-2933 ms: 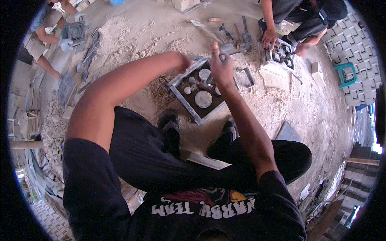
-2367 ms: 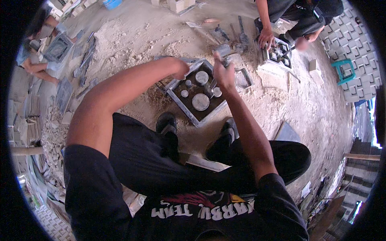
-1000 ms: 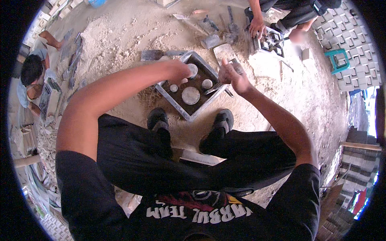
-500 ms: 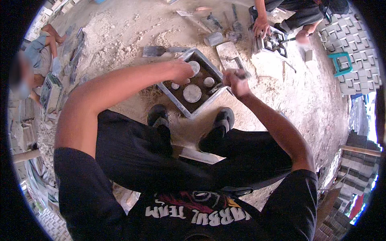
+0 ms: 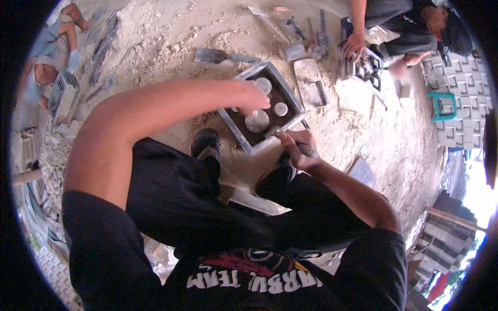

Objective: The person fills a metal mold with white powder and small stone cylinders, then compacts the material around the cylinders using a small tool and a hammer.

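A square grey metal mould frame stands on the sandy floor in front of my feet. Dark, damp-looking material fills its inside, with pale round discs of differing sizes set in it. Over its left half, my left hand reaches in among the discs; its fingers look loosely stretched, and the fingertips are partly hidden. My right hand is closed round the handle of a small trowel near the frame's near right side. Its narrow blade lies close to the frame's rim and shows only in part.
A flat shovel-like tool lies beyond the frame, and a dusty tray is right of it. Farther off are a metal cylinder and hand tools. Two people work nearby, one at another mould. A teal stool stands right.
My right hand has brought the trowel from the frame's right corner down toward me, to its near right side. My left hand has shifted slightly right over the discs. The whole view has moved a little.
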Action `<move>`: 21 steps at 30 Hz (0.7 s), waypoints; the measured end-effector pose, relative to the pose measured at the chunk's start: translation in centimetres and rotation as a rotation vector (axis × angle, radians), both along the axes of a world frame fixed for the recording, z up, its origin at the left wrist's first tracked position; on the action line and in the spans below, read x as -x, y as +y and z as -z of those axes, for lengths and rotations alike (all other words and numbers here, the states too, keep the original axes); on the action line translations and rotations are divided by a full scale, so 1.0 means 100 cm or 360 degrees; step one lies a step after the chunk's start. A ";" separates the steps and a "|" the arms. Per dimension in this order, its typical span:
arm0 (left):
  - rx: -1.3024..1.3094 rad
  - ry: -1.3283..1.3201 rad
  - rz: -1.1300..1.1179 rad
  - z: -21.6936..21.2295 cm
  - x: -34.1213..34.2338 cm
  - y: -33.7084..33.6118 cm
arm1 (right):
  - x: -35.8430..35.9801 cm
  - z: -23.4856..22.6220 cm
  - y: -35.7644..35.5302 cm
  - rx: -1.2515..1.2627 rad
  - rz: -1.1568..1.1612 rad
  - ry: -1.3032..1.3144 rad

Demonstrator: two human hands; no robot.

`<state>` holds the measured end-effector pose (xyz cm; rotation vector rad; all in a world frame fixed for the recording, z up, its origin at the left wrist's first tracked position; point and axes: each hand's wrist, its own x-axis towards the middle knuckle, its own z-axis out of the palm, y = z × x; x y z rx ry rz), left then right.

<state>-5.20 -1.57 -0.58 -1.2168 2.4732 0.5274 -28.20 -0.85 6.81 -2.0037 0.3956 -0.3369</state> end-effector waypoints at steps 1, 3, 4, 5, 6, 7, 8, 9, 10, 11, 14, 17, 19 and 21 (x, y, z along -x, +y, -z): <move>-0.0067 -0.0022 0.0003 0.007 0.002 0.000 | -0.001 0.001 0.002 -0.0042 0.0093 0.0083; -0.0209 -0.0080 -0.0011 0.021 0.008 0.005 | -0.003 0.001 0.002 -0.0196 0.0288 0.0233; -0.0365 -0.0168 -0.0007 0.027 0.009 0.010 | -0.004 0.000 0.003 -0.0231 0.0327 0.0274; -0.0285 -0.0117 0.0024 0.030 0.007 0.015 | -0.006 -0.003 0.003 -0.0210 0.0277 0.0227; -0.0206 -0.0066 0.0055 0.032 0.005 0.022 | -0.008 -0.005 0.004 -0.0137 0.0105 0.0112; -0.0196 -0.0063 0.0075 0.033 0.002 0.028 | -0.008 -0.008 0.005 -0.0044 -0.0090 -0.0119; -0.0197 -0.0151 0.0128 0.032 0.002 0.027 | -0.012 -0.009 0.007 0.0018 -0.0134 -0.0154; -0.0177 -0.0150 0.0120 0.030 0.000 0.027 | -0.013 -0.012 0.009 -0.0037 -0.0043 0.0058; -0.0203 -0.0152 0.0120 0.029 -0.002 0.027 | -0.016 -0.013 0.011 -0.0091 0.0061 0.0200; -0.0196 -0.0149 0.0112 0.028 -0.002 0.026 | -0.017 -0.015 0.012 -0.0148 0.0144 0.0375; -0.0242 -0.0174 0.0103 0.030 -0.003 0.021 | -0.022 -0.018 0.013 -0.0252 0.0060 0.0301; -0.0525 -0.0146 -0.0082 0.039 0.003 0.016 | -0.024 -0.021 0.012 -0.0305 -0.0021 0.0312; -0.0553 -0.0219 -0.0119 0.043 0.003 0.012 | -0.026 -0.022 0.014 -0.0220 0.0080 0.0467; -0.0578 -0.0195 -0.0100 0.044 0.004 0.012 | -0.027 -0.022 0.018 -0.0228 0.0064 0.0371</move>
